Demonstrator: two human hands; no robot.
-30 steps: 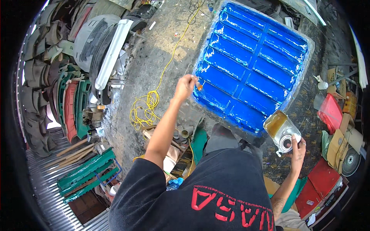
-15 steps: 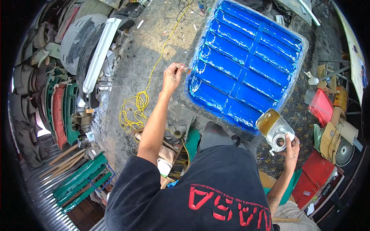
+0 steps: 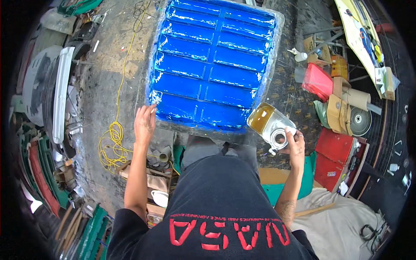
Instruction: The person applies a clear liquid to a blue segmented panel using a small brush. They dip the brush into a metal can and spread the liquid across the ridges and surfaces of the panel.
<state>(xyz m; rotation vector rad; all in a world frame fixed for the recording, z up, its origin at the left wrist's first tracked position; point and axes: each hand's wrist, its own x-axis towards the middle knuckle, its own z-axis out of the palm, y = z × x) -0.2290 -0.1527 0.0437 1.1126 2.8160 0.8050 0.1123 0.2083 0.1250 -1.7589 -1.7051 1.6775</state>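
Note:
A large blue ribbed mould [image 3: 182, 84] with glossy panels and white streaks lies in front of me, wrapped in a clear, rough border. My left hand [image 3: 144, 123] is closed at its near left corner, pinching a small brush whose tip is barely visible beside the blue surface. My right hand [image 3: 295, 142] grips a clear plastic jug [image 3: 274, 125], cut open on one side and tilted near the mould's near right corner. Amber liquid [image 3: 260, 118] pools at the jug's far end, and its round neck faces me.
A yellow cord [image 3: 116, 134] lies coiled on the floor at left. Car bumpers [image 3: 41, 80] stack along the left side. On the right are a red cabinet [image 3: 333, 151], a pink plastic bag [image 3: 318, 81], cardboard boxes [image 3: 337, 110] and a grinding disc [image 3: 360, 121].
My view has turned, so the mould appears further left and straighter. My left hand with the brush has moved nearer to me along the mould's left edge; my right hand still holds the jug.

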